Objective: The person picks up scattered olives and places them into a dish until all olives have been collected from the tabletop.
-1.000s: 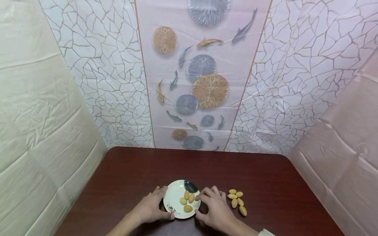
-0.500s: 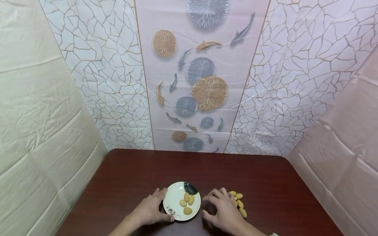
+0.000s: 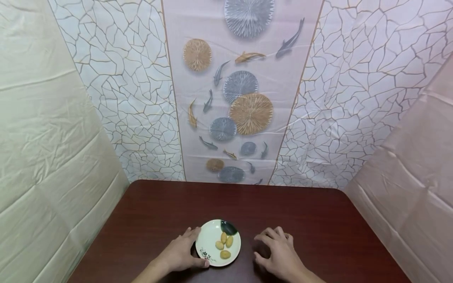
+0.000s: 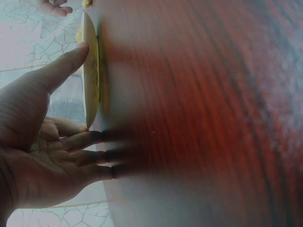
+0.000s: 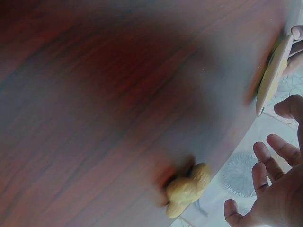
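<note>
A round white plate (image 3: 208, 237) with a dark leaf-like patch and a small branch print sits on the table. Several small yellow oval pieces (image 3: 225, 254), nut-like in shape, lie on it. My left hand (image 3: 181, 251) rests at the plate's left side; in the left wrist view its straight thumb (image 4: 68, 64) touches the rim and its index finger reaches the rim's other end. To the right, my right hand (image 3: 281, 251) hovers with loosely bent, spread fingers and nothing between them. More yellow pieces (image 5: 184, 191) lie on the table near it, mostly hidden by this hand in the head view.
The dark red-brown wooden table (image 3: 170, 204) has rounded far corners. A patterned cloth (image 3: 247, 157) with fish and round discs hangs behind it. Pale creased cloth (image 3: 63, 165) closes off the left side, and a similar one (image 3: 400, 188) the right.
My right hand has moved right, away from the plate's rim, and now covers the loose yellow pieces in the head view. My left hand and the pieces on the plate have stayed put.
</note>
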`<action>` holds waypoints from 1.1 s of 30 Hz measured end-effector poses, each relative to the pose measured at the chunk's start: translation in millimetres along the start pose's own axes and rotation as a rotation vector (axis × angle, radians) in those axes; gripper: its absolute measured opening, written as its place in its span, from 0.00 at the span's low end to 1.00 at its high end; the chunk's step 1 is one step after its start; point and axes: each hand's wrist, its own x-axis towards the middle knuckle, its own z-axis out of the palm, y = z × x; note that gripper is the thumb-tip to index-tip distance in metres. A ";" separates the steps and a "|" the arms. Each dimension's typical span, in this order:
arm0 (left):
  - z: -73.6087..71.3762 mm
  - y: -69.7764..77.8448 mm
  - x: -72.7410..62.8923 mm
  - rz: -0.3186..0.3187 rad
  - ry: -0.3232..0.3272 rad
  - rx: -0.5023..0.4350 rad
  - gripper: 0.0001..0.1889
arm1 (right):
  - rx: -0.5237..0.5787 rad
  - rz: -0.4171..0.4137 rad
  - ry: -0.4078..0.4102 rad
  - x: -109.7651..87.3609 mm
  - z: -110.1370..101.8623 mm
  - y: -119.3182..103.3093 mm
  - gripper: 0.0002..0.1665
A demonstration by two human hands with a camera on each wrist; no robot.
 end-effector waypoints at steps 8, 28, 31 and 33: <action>0.5 0.1 -0.2 -0.017 -0.018 -0.005 0.62 | -0.038 0.049 -0.015 -8.1 -6.6 15.4 0.19; -0.3 2.1 0.0 -0.003 0.006 -0.009 0.63 | -0.135 0.080 0.037 -16.1 -12.9 54.3 0.19; 0.0 2.2 -0.2 0.003 0.008 -0.009 0.63 | -0.132 0.089 0.020 -17.4 -12.9 56.1 0.16; 0.1 2.4 -0.4 0.006 0.008 -0.010 0.63 | -0.126 0.104 -0.001 -18.6 -12.7 56.9 0.15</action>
